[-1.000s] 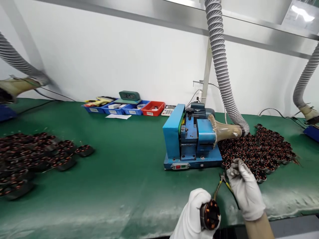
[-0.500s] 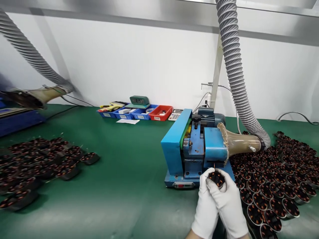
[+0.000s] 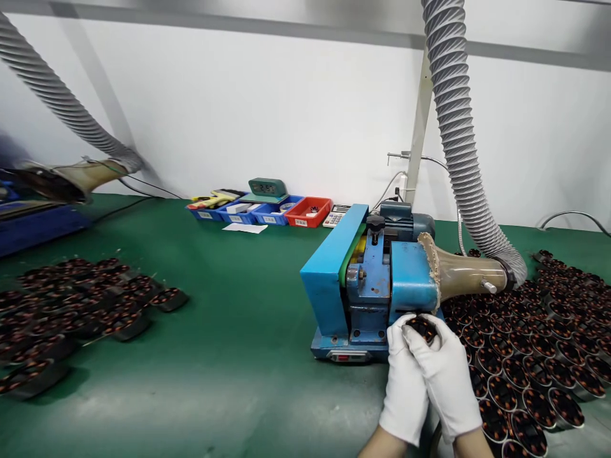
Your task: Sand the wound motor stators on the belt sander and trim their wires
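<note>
A dark round motor stator (image 3: pixel 422 328) with copper windings is held between my two white-gloved hands. My left hand (image 3: pixel 405 375) grips its left side, and my right hand (image 3: pixel 447 372) wraps around the right side with the thumb across the near rim. Both hands are close under the blue hood (image 3: pixel 414 275) at the front of a blue belt machine (image 3: pixel 329 261). The stator's far edge meets the bottom of the hood; whether they touch, I cannot tell.
Many stators (image 3: pixel 529 372) crowd the bench to the right of the machine, and another group (image 3: pixel 95 299) lies at the left. A grey exhaust hose (image 3: pixel 456 127) joins the hood's duct (image 3: pixel 470 277). Small bins (image 3: pixel 309 213), a clock (image 3: pixel 267 186) and a calculator (image 3: pixel 335 216) stand behind.
My hands have brought the stator up and closer beneath the hood. The copper wire end that stuck up from it is no longer visible. The view has shifted slightly.
</note>
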`<state>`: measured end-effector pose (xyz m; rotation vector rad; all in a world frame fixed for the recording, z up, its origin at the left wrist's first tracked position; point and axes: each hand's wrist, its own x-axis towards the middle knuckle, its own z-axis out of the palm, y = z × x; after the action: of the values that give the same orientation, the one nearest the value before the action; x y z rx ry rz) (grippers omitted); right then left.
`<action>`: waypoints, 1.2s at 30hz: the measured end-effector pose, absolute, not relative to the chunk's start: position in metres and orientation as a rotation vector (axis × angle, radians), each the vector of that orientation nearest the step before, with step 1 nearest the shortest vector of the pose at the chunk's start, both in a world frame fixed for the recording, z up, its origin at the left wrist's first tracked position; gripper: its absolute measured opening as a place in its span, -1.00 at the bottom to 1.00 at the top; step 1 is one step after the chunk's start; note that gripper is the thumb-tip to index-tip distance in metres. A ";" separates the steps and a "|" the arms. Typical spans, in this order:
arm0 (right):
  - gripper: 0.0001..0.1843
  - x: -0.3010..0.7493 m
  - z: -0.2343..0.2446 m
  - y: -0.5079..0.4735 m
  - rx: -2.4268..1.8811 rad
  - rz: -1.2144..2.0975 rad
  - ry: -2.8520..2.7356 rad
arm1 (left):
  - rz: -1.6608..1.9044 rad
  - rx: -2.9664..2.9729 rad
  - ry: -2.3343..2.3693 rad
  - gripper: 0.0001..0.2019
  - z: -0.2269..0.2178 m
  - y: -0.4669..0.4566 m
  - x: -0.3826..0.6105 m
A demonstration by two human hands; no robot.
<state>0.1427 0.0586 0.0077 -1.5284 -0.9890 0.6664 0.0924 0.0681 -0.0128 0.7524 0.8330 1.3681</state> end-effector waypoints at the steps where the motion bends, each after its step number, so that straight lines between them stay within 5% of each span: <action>1: -0.63 0.142 0.008 0.057 -1.526 0.665 -0.993 | 1.366 0.747 0.831 -0.78 -0.013 0.066 0.091; 26: -0.63 0.139 0.014 0.050 -1.505 0.659 -1.008 | 1.347 0.874 0.974 -0.76 -0.006 0.059 0.083; 31: -0.49 0.136 -0.009 0.000 -1.380 0.606 -1.004 | 1.284 1.172 0.881 -0.59 0.001 0.023 0.042; 36: -0.83 0.138 -0.002 -0.030 -1.196 0.299 -1.119 | 0.958 1.140 0.713 -0.53 0.014 0.014 0.022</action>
<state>0.1378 -0.0296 -0.0018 -1.1956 -1.1194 0.2989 0.0221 0.0143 0.0143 1.1402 0.7129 0.9577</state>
